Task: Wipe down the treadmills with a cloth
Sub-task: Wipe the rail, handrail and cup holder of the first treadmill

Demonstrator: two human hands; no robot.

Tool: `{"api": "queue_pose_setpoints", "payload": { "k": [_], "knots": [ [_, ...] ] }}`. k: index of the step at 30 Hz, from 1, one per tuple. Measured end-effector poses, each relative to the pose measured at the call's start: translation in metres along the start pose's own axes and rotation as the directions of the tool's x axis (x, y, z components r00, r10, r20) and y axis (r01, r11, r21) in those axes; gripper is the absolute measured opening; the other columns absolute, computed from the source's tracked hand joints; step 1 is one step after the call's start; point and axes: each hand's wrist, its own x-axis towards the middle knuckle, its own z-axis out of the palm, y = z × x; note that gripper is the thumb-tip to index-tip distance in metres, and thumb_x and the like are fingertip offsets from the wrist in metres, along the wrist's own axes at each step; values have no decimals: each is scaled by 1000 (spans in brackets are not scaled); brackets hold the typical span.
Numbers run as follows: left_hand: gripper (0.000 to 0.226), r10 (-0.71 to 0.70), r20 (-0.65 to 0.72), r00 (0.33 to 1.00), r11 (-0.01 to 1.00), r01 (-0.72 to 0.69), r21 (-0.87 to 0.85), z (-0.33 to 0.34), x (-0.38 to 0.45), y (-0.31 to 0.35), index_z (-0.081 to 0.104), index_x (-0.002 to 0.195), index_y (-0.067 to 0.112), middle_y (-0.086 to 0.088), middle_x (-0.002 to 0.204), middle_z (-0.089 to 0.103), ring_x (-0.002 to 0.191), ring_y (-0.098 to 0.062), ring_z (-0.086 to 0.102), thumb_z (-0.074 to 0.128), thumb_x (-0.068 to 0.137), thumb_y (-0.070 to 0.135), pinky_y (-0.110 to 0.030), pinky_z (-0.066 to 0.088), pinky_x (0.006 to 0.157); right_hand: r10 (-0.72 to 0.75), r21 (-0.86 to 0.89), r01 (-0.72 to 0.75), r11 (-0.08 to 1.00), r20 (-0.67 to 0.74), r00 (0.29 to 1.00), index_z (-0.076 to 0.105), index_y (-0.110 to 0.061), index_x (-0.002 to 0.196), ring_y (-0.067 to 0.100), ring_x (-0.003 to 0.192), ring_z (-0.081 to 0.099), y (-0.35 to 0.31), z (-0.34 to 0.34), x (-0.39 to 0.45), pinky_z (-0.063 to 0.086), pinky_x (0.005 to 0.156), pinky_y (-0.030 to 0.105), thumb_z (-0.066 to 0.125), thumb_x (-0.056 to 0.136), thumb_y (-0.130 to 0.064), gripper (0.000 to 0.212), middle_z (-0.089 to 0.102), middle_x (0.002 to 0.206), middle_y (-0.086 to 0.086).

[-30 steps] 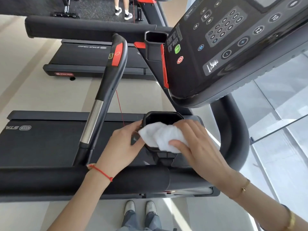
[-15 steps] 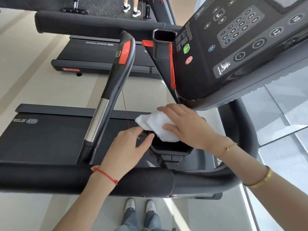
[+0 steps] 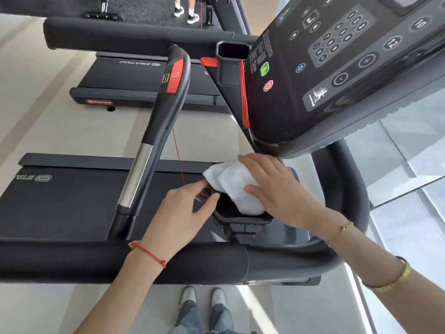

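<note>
A white folded cloth (image 3: 231, 179) lies over the far rim of the black cup holder (image 3: 243, 220) on the nearest treadmill. My right hand (image 3: 281, 194) presses on the cloth, fingers and thumb laid on top of it; one end of the cloth hangs into the holder. My left hand (image 3: 178, 218) grips the holder's left rim, thumb on the edge and fingers curled round the outside. The treadmill's belt (image 3: 60, 201) runs off to the left below both hands.
The dark console (image 3: 337, 68) with its buttons overhangs just above my right hand. A curved handrail (image 3: 168, 104) rises left of the holder, and a padded bar (image 3: 96, 259) crosses under my wrists. A second treadmill (image 3: 125, 75) stands beyond. Another person's feet (image 3: 187, 13) are far off. A glass wall (image 3: 409, 153) is at right.
My right hand slid the cloth from the cup holder's near side to its far rim and its fingers flattened. My left hand stayed on the left rim.
</note>
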Motion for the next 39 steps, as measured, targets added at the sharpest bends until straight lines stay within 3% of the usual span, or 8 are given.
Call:
{"api": "queue_pose_setpoints", "payload": {
  "k": [5, 9, 12, 16, 23, 29, 33, 39],
  "knots": [
    [34, 40, -11, 999, 999, -40, -30, 1, 0, 1, 65, 119, 36, 26, 97, 68, 95, 12, 60, 53, 89, 47, 4, 38, 80, 329, 384, -288, 877, -44, 943, 18, -13, 153, 15, 131, 30, -18, 12, -28, 17, 101, 10, 45, 101, -24, 60, 26, 151, 5],
    [36, 48, -14, 999, 998, -48, -29, 1, 1, 3, 66, 119, 32, 24, 93, 69, 93, 12, 61, 52, 89, 47, 3, 39, 81, 457, 456, -409, 790, 5, 889, 27, -9, 147, 21, 122, 38, -14, 12, -8, 19, 82, 8, 46, 102, -22, 50, 34, 143, 12],
    [38, 48, -14, 999, 998, -48, -30, 0, 1, 4, 67, 119, 29, 24, 93, 69, 94, 13, 59, 52, 89, 47, 5, 37, 80, 475, 475, -405, 781, -30, 880, 29, -7, 145, 25, 127, 38, -19, 12, -8, 20, 85, 7, 46, 101, -19, 48, 35, 143, 13],
    [37, 50, -21, 999, 998, -51, -29, 1, 1, 3, 68, 118, 27, 23, 93, 69, 95, 11, 60, 54, 89, 46, 4, 38, 80, 522, 554, -422, 717, -25, 853, 26, -14, 147, -2, 109, 35, -38, 20, -46, 23, 79, -7, 44, 101, -26, 51, 37, 139, 4],
    [38, 59, -22, 998, 998, -59, -16, 1, 1, 2, 68, 118, 26, 21, 92, 69, 96, 13, 57, 55, 88, 45, 6, 36, 77, 538, 511, -468, 721, 12, 843, 31, -3, 143, 24, 123, 44, -21, 7, -5, 23, 81, 9, 46, 102, -19, 47, 39, 142, 15],
    [32, 62, -23, 998, 998, -62, 0, 1, 2, 2, 68, 117, 27, 20, 92, 70, 94, 13, 58, 56, 91, 41, 6, 37, 77, 519, 591, -454, 667, 68, 852, 27, -14, 146, 4, 114, 37, -42, 16, -56, 27, 81, 4, 44, 101, -25, 49, 38, 142, 4],
    [34, 59, -22, 998, 998, -59, -13, 0, 1, 2, 69, 115, 25, 26, 89, 67, 94, 13, 59, 56, 89, 43, 6, 37, 77, 476, 459, -440, 771, 43, 878, 29, -8, 143, 22, 118, 43, -27, 11, -31, 27, 78, 13, 44, 102, -22, 46, 38, 139, 12],
    [23, 54, -42, 998, 999, -54, 9, 2, 1, 1, 70, 96, 23, 19, 81, 70, 87, 5, 64, 57, 90, 40, -16, 48, 77, 109, -118, -111, 987, -31, 994, 40, -13, 143, 25, 131, 40, -17, 9, 19, 24, 112, 31, 50, 99, -23, 46, 47, 140, 5]
  ]
}}
